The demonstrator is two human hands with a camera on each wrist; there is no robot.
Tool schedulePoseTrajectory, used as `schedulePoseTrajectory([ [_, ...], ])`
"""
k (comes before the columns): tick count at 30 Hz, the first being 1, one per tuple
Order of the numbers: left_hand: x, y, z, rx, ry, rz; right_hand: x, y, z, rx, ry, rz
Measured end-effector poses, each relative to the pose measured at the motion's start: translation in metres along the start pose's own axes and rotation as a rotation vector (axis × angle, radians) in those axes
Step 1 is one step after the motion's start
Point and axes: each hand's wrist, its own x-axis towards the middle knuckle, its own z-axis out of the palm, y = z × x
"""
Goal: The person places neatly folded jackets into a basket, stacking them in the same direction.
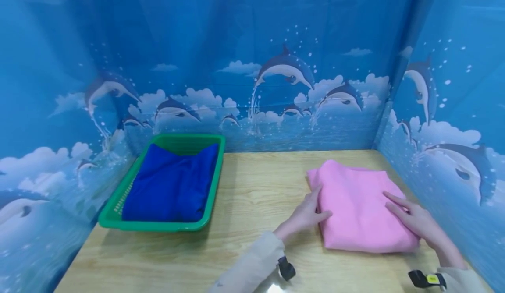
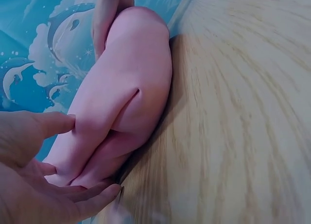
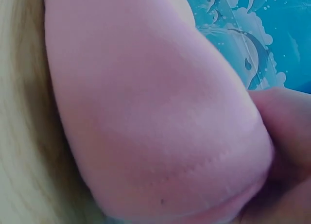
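A folded pink cloth (image 1: 360,210) lies on the tabletop at the right, its layered, rounded edge showing in the left wrist view. At its left side, my left hand (image 1: 304,214) touches it with fingers spread, the thumb (image 2: 60,123) against the upper layer and the other fingers low along the side. My right hand (image 1: 416,220) rests on the right side, thumb and forefinger extended over the top. Much of that hand is hidden behind the pink cloth in the right wrist view, where a stitched seam runs near the cloth's end.
A green plastic basket (image 1: 158,226) stands at the left of the wooden table (image 1: 252,183), with a folded blue cloth (image 1: 169,188) inside. Blue sheeting (image 1: 221,34) printed with dolphins and clouds encloses the table at the back and both sides.
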Motion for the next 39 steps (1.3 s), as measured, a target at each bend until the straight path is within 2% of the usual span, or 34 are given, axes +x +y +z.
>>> schedulePoseTrajectory([
  [7, -0.007, -0.011, -0.013, -0.054, -0.008, -0.018, 0.003, -0.002, 0.002, 0.103, -0.039, -0.016],
  [14, -0.014, -0.019, -0.025, -0.112, -0.007, -0.013, 0.004, -0.009, 0.006, 0.172, -0.024, -0.105],
  [24, -0.026, -0.030, -0.043, -0.117, 0.112, -0.065, 0.011, -0.021, 0.024, 0.173, -0.009, -0.138],
  [26, -0.028, -0.032, -0.047, -0.131, 0.120, -0.075, 0.012, -0.026, 0.026, 0.172, -0.022, -0.135],
  [33, -0.039, -0.040, -0.065, -0.151, 0.134, -0.092, 0.014, -0.047, 0.039, 0.293, -0.058, -0.172],
  [39, -0.050, -0.047, -0.078, -0.138, 0.150, -0.100, 0.015, -0.062, 0.049, 0.299, -0.066, -0.177],
])
